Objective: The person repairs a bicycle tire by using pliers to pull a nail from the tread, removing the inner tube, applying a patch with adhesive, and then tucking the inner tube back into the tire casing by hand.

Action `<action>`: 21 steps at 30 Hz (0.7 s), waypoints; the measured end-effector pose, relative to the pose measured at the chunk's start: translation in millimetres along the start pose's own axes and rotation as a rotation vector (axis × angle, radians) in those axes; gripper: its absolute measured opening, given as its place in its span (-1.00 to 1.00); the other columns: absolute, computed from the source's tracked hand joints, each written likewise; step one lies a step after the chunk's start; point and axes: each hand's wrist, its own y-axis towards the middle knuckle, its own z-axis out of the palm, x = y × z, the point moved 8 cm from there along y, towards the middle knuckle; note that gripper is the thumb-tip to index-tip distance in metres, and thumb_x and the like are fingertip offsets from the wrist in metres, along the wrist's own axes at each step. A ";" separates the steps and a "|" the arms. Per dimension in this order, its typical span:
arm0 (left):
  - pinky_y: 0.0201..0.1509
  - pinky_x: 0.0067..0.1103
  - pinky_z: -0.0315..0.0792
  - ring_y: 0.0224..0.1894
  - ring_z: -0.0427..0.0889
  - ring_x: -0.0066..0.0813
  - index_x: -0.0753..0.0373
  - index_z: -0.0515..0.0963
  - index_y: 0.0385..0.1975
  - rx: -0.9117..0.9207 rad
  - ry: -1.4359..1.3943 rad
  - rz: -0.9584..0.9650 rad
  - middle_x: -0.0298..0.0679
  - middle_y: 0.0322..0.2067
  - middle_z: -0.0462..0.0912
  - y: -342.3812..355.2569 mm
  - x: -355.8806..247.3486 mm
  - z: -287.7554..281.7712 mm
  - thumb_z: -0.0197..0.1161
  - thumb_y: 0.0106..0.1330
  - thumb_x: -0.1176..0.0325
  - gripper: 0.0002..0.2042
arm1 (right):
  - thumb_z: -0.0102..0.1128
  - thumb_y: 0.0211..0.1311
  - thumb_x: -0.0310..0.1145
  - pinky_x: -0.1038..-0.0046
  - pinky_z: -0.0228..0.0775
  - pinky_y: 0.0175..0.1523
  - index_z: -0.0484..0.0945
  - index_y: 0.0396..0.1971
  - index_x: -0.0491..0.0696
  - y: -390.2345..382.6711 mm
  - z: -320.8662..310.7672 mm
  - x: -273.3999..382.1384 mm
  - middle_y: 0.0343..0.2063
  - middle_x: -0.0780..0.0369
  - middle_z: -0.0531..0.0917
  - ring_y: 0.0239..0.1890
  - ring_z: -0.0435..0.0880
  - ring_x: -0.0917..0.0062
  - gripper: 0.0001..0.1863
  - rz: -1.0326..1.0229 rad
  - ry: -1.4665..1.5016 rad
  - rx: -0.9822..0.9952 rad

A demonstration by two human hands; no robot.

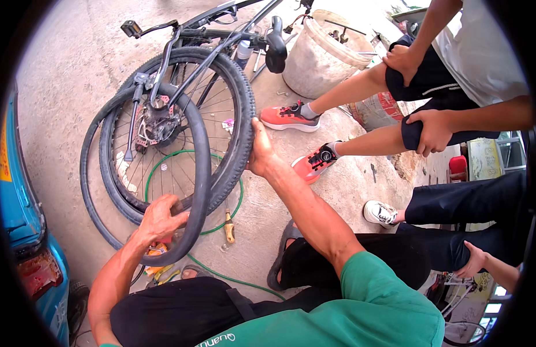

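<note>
Head view: I'd judge the inner tube (203, 165) light, springy, best held mid-curve; left grip (162, 218) holds it, right grip (261, 151) cups the tyre (243, 107).

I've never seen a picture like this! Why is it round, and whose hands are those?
There's no robot here. A person wears a wide-seeing camera on their head, looking down, so the edges curve and turn dark. The bare hands coming from below are theirs. The left hand is at a loose dark tube; I can't tell how tightly it grips. The right hand is against the bicycle's tyre, some fingers hidden. On the ground are a green hose, a tool with a tan handle and a pale bucket. The red shoes belong to somebody else.
</note>
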 end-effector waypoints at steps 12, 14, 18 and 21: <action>-0.30 -0.39 0.43 -0.45 0.50 -0.51 0.44 0.66 -0.26 0.411 -0.222 0.003 -0.15 -0.60 0.58 13.3 -9.9 16.1 0.32 0.34 0.05 -0.56 | -0.19 0.35 0.48 -0.02 0.48 0.20 0.50 0.12 -0.10 -19.2 10.8 -15.4 -0.07 -0.03 0.66 0.00 0.67 0.11 -0.12 -0.131 0.418 0.263; -0.34 -0.39 0.42 -0.48 0.49 -0.53 0.43 0.67 -0.27 0.419 -0.252 -0.069 -0.19 -0.61 0.57 15.3 -22.9 10.8 0.31 0.35 0.04 -0.56 | -0.18 0.27 0.56 -0.06 0.40 0.29 0.46 0.20 -0.12 -22.4 1.8 -45.1 0.03 -0.07 0.63 0.11 0.61 0.05 -0.02 -0.066 0.521 0.270; -0.31 -0.38 0.44 -0.46 0.52 -0.50 0.44 0.68 -0.30 0.372 -0.185 -0.047 -0.11 -0.57 0.61 11.5 -15.5 10.8 0.32 0.35 0.03 -0.55 | -0.27 0.11 0.72 -0.08 0.27 0.37 0.35 0.32 -0.15 -30.3 27.5 -61.0 0.15 -0.10 0.55 0.22 0.50 0.02 0.20 -0.022 0.593 0.408; -0.22 -0.38 0.48 -0.39 0.58 -0.45 0.44 0.67 -0.21 0.341 -0.167 -0.061 -0.06 -0.49 0.66 15.0 -29.1 11.9 0.31 0.35 0.05 -0.56 | -0.34 0.18 0.69 -0.06 0.43 0.20 0.39 0.23 -0.20 -24.4 19.9 -49.5 -0.11 -0.05 0.64 -0.03 0.62 0.05 0.16 -0.015 0.514 0.356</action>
